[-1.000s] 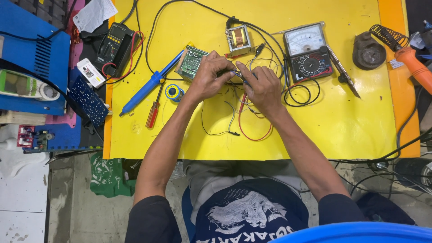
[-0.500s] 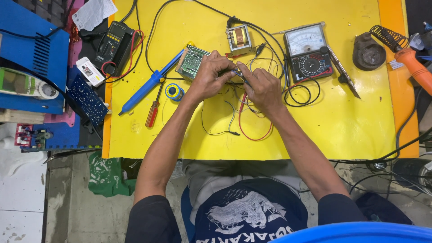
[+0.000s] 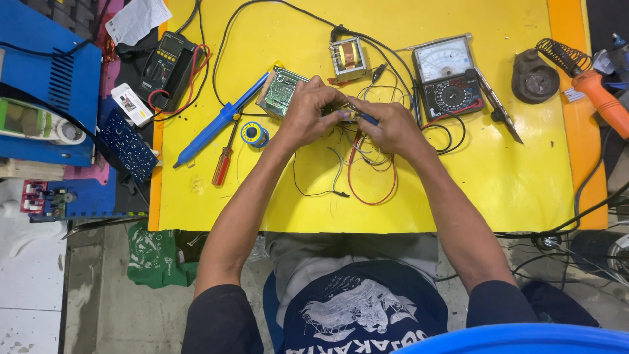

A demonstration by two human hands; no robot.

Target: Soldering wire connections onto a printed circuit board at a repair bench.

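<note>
The left hand [image 3: 313,113] and the right hand [image 3: 388,126] meet over the middle of the yellow table [image 3: 498,177], fingertips pressed together around something small with a blue tip [image 3: 367,119] — the piece itself is too covered by fingers to name. Whether each hand pinches it or only steadies the wires cannot be told. A tangle of red, grey and black wires [image 3: 367,164] hangs from under the hands and loops on the tabletop.

The green circuit board [image 3: 282,90] sits just beside the left hand, partly hidden by its knuckles. Behind the hands stand a small transformer [image 3: 348,58] and a needle-dial meter [image 3: 449,77]. To the left lie a blue soldering iron [image 3: 219,121], a red screwdriver [image 3: 224,164] and a spool of solder [image 3: 253,134]; a black meter [image 3: 167,65] sits at the table's left edge.

A blue case [image 3: 46,72] is cut off at the left — an orange-handled tool [image 3: 606,101] runs off the right. Below the table, grey concrete floor [image 3: 98,295] with a green cloth [image 3: 156,257].
</note>
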